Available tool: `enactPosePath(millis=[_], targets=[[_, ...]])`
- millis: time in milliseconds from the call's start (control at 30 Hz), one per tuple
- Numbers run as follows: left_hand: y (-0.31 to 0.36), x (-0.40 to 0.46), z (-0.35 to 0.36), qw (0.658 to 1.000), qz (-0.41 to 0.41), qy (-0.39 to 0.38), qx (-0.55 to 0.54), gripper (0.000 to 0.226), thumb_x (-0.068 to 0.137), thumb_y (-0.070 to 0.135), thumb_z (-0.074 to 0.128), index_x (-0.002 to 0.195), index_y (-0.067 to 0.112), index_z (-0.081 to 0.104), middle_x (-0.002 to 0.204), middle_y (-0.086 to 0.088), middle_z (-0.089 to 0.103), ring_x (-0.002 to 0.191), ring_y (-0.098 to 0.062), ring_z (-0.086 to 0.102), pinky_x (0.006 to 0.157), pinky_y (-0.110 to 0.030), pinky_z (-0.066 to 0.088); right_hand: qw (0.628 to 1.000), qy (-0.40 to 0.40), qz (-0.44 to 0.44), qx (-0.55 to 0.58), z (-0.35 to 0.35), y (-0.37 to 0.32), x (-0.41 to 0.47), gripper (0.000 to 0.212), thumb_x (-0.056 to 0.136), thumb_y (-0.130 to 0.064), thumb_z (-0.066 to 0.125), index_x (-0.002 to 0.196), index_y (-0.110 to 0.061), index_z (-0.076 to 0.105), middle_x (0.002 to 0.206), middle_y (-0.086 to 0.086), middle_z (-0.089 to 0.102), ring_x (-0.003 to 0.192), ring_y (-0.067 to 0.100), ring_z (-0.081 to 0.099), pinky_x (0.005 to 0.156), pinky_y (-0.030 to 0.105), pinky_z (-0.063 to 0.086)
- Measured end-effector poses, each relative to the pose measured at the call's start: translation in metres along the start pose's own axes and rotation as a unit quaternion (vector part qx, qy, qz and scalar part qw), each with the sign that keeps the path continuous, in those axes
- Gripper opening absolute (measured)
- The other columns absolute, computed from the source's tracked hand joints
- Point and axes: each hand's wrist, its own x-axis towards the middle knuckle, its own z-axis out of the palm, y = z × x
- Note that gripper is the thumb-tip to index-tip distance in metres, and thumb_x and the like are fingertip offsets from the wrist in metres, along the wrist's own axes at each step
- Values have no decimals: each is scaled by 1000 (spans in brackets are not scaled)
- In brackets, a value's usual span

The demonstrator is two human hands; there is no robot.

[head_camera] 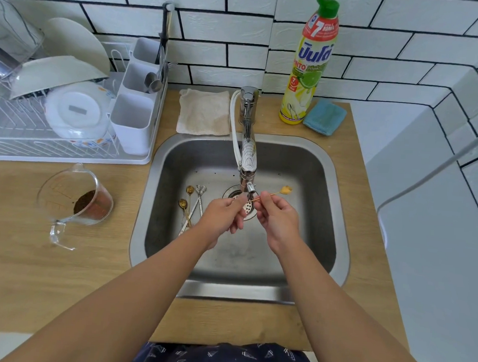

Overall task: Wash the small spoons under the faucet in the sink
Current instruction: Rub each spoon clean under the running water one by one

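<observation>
The person is standing at the front rim of the stainless sink (342, 215), both forearms reaching in over the basin. The right hand (279, 215) is pinching the thin handle of a small gold spoon (276, 193) between thumb and fingertips, with the bowl pointing away to the right, just beyond the faucet (246, 153) spout. This grip is probably keeping the handle under the outlet while leaving the bowl free to turn. The left hand (224, 215) is hovering just beside it with fingers loosely curled at the handle's near end; whether it is touching the spoon I cannot tell, and I cannot make out any running water.

Further in, the remaining spoons (193, 203), gold and silver, are lying in a loose bunch on the basin floor left of the drain strainer (235, 194), seemingly waiting their turn within the left hand's reach. The basin right of the drain is offering open room.

Beyond the rim, a folded cloth (204, 111), a dish soap bottle (312, 62) and a blue sponge (324, 116) are flanking the faucet base, with the dish rack (66, 148) on the far left.
</observation>
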Motion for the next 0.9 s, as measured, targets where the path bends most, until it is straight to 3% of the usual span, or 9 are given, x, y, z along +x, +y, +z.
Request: enactPosePath(millis=[67,133,267,400,567,667,800,900], targets=[[0,2,1,1000,13,-2,-11,40,102,42,51,82,12,67,61,-2,68,45,-10,49,47,-19,41,1000,-4,-4,-11,0,-2,0,12,97,-13,70,86,-8,71,82,5,74,64,5,65,63,18,55],[0,1,0,999,21,-38,16,26,103,32,50,98,14,68,77,2,75,53,-5,54,50,-14,43,1000,-2,-11,-15,-1,-5,2,15,98,-12,68,84,-9,70,81,5,74,64,5,64,63,18,54],[2,-4,-7,998,-3,-70,7,21,103,24,46,112,15,62,98,1,78,56,-7,58,54,-20,42,1000,13,-18,-10,-2,-11,5,15,100,-13,65,86,-9,68,80,2,76,65,5,63,63,17,53],[2,-6,-12,1000,-6,-26,-4,34,104,39,47,101,13,70,86,-1,78,53,-10,55,54,-23,39,999,-1,-19,-34,4,-9,4,16,99,-14,67,83,-10,68,78,3,72,63,5,63,62,18,53],[-3,-7,-19,999,38,9,19,13,99,21,62,98,18,74,82,3,75,58,-6,59,56,-22,44,999,-5,-15,-49,11,-4,-1,16,100,-16,66,85,-12,66,75,-3,72,64,3,65,61,17,51],[-4,-11,-19,999,23,17,18,13,98,29,62,100,18,70,89,1,79,60,-12,66,56,-24,47,998,-13,-15,-64,15,0,-3,17,101,-17,65,84,-14,64,75,-4,72,65,4,66,62,19,50],[-5,-16,-19,1000,-14,-13,21,31,102,36,46,102,15,69,89,-4,79,56,-14,63,52,-24,44,997,-9,-23,-76,17,1,-4,16,101,-15,63,86,-12,67,72,-5,71,66,6,63,60,18,51],[-9,-19,-23,997,-17,-62,34,33,105,32,44,102,10,68,86,-5,77,56,-12,60,50,-21,44,999,-30,-6,-30,17,1,-3,14,105,-15,58,93,-11,64,89,5,72,75,12,66,67,21,55]])
